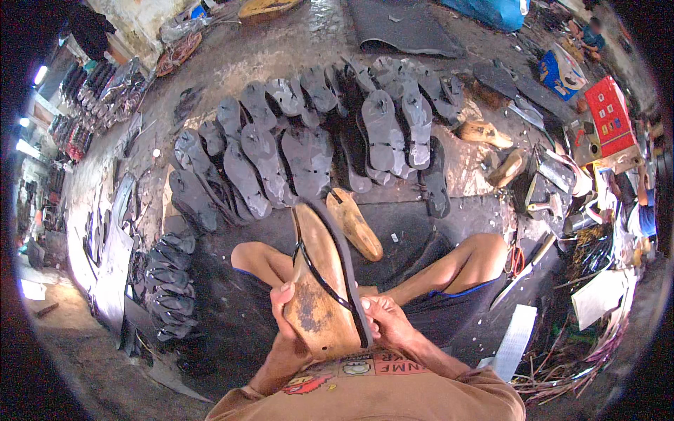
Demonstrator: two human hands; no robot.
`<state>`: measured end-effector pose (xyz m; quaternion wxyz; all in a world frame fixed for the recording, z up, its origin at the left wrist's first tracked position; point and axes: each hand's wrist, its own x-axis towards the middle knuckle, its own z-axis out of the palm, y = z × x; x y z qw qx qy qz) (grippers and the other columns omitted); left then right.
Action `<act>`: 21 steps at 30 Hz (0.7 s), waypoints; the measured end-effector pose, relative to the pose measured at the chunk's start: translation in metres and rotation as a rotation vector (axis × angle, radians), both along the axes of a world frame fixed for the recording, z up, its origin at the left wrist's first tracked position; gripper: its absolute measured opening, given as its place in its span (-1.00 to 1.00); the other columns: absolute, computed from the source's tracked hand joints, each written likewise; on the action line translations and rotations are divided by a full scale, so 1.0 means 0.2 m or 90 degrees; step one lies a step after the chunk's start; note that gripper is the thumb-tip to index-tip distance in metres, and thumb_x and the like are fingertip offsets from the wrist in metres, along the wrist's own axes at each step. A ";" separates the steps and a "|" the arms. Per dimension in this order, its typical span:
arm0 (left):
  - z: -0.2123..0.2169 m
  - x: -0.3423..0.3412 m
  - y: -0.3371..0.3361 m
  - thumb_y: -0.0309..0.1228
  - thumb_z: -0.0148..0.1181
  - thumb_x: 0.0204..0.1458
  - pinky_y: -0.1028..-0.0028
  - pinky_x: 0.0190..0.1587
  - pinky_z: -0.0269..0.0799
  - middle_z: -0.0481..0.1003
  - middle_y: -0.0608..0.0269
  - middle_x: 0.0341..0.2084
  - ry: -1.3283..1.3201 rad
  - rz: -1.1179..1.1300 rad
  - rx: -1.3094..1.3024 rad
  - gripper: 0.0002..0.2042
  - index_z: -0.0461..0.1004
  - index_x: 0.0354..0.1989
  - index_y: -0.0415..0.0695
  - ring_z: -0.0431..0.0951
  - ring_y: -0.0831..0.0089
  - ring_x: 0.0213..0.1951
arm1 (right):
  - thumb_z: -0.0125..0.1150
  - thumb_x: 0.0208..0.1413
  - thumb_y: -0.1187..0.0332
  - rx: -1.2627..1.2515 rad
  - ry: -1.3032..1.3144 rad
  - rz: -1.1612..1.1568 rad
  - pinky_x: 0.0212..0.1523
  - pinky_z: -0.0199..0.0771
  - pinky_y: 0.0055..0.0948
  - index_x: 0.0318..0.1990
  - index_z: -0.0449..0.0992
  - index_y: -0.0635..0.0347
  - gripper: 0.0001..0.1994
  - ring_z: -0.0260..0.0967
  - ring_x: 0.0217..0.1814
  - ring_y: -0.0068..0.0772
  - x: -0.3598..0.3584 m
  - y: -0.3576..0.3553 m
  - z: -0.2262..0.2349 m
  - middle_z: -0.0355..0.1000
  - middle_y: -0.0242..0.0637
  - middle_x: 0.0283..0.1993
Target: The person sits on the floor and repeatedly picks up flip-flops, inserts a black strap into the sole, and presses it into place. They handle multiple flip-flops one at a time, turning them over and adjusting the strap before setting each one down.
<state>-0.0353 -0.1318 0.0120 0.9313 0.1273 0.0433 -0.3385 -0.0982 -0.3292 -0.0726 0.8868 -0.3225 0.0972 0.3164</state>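
Observation:
In front of my chest stands a wooden shoe last (314, 302), tilted, with a dark patch on its side. Along its right side runs a dark flip-flop sole (342, 263), and a thin black strap (319, 277) crosses over the wood. My left hand (286, 330) is closed around the last's lower left side, thumb up. My right hand (385, 319) is at the sole's lower right edge, thumb and fingers pinched together there; whether a small piece is between them is hidden. Just beyond, a second wooden last (354, 224) lies on the dark mat.
Many grey soles (307, 158) lie in rows ahead. Black straps (172, 284) are stacked at the left. Toward the right are scissors (516, 259), a long knife (523, 270), a brush (546, 206), a red box (609, 116) and more lasts (484, 133). Another person (592, 38) sits far right.

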 end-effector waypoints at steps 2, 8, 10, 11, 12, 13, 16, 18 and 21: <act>-0.09 -0.04 0.04 -0.02 0.15 0.15 0.05 0.37 0.44 0.54 -0.17 0.20 -0.068 -0.006 -0.007 -0.23 0.31 0.41 -0.37 0.60 0.02 0.18 | 0.29 0.43 -0.02 0.074 0.021 -0.007 -0.12 0.59 -0.37 0.22 0.58 0.19 -0.52 0.57 -0.08 -0.47 0.02 0.00 -0.04 0.62 -0.35 -0.04; 0.00 0.07 -0.19 -0.30 0.30 0.21 0.28 0.37 0.37 0.42 0.06 0.29 -0.181 0.093 0.605 -0.25 0.15 0.53 -0.29 0.44 0.28 0.30 | 0.28 0.46 0.23 0.152 0.186 -0.188 0.31 0.62 -0.16 0.37 0.46 0.15 -0.57 0.56 0.28 -0.28 0.08 0.08 -0.09 0.57 -0.26 0.28; -0.10 0.15 -0.21 -0.24 0.35 0.24 0.29 0.31 0.41 0.45 0.04 0.22 -0.173 0.113 0.564 -0.27 0.17 0.49 -0.30 0.48 0.32 0.22 | 0.18 0.52 0.29 0.017 0.080 -0.336 0.16 0.66 -0.29 0.22 0.56 0.21 -0.73 0.59 0.14 -0.42 0.11 0.12 -0.10 0.64 -0.26 0.10; -0.11 0.17 -0.22 -0.21 0.35 0.25 0.29 0.31 0.41 0.45 0.03 0.22 -0.168 0.120 0.590 -0.26 0.17 0.49 -0.30 0.48 0.31 0.21 | 0.21 0.51 0.18 -0.186 -0.022 -0.402 0.14 0.64 -0.31 0.38 0.43 0.23 -0.56 0.58 0.11 -0.41 0.12 0.12 -0.10 0.60 -0.18 0.14; -0.11 0.18 -0.22 -0.18 0.35 0.26 0.29 0.31 0.41 0.45 0.01 0.22 -0.158 0.128 0.613 -0.26 0.17 0.48 -0.31 0.49 0.31 0.20 | 0.31 0.44 0.15 -0.196 -0.106 -0.342 0.21 0.60 -0.24 0.49 0.23 0.23 -0.37 0.54 0.19 -0.33 0.11 0.08 0.01 0.52 -0.11 0.23; -0.12 0.18 -0.24 -0.15 0.35 0.28 0.29 0.32 0.41 0.45 0.00 0.21 -0.151 0.138 0.636 -0.26 0.17 0.48 -0.32 0.49 0.30 0.20 | 0.42 0.37 0.12 -0.203 -0.192 -0.281 0.29 0.55 -0.18 0.60 0.04 0.24 -0.15 0.50 0.26 -0.25 0.10 0.03 0.11 0.45 -0.04 0.31; -0.17 0.15 -0.25 -0.09 0.30 0.37 0.34 0.20 0.47 0.48 0.09 0.14 -0.298 0.126 0.705 -0.32 0.24 0.43 -0.35 0.49 0.37 0.14 | 0.72 0.00 0.25 -0.418 -0.357 -0.182 0.55 0.26 0.02 0.66 -0.40 0.08 0.34 0.07 0.61 -0.04 0.16 0.04 0.14 0.01 -0.01 0.55; -0.12 0.15 -0.16 -0.12 0.19 0.46 0.35 0.09 0.48 0.53 0.20 0.00 -0.311 0.033 0.728 -0.48 0.39 0.33 -0.33 0.51 0.42 0.01 | 0.62 0.05 0.41 -0.247 -0.235 -0.191 0.54 0.29 0.05 0.64 -0.29 0.08 0.20 0.13 0.59 -0.06 0.12 -0.02 0.08 0.10 -0.04 0.52; -0.15 0.06 -0.09 -0.08 0.08 0.51 0.45 -0.12 0.32 0.51 0.34 -0.21 -0.426 0.049 0.905 -0.58 0.51 0.10 -0.27 0.42 0.55 -0.15 | 0.54 0.04 0.46 -0.154 -0.020 -0.106 0.45 0.43 0.01 0.59 -0.03 0.18 0.01 0.40 0.38 -0.16 0.06 -0.06 0.19 0.38 -0.10 0.32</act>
